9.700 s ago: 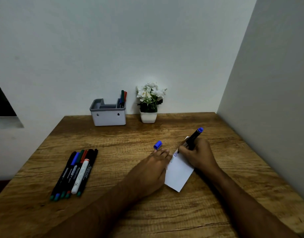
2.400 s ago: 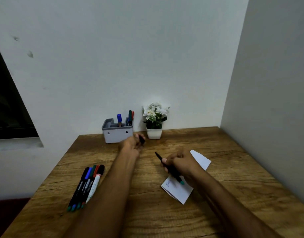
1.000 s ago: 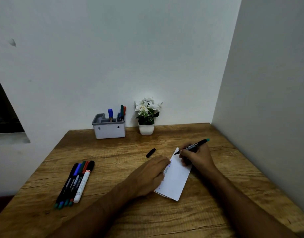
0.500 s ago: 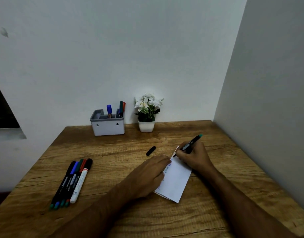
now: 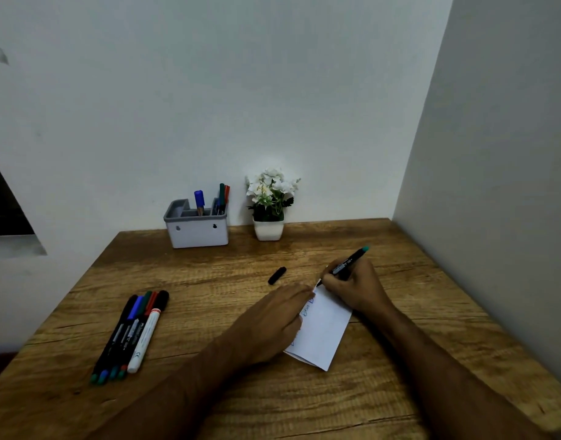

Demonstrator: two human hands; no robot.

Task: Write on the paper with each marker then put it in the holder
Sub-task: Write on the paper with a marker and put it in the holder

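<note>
Head view: right grip (image 5: 352, 289) clenches marker (image 5: 349, 263) on paper (image 5: 325, 331); left grip (image 5: 272, 322) flat.

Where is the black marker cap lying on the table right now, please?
In the head view, the black cap lies loose on the table, just beyond the left hand, between the paper and the holder.
</note>
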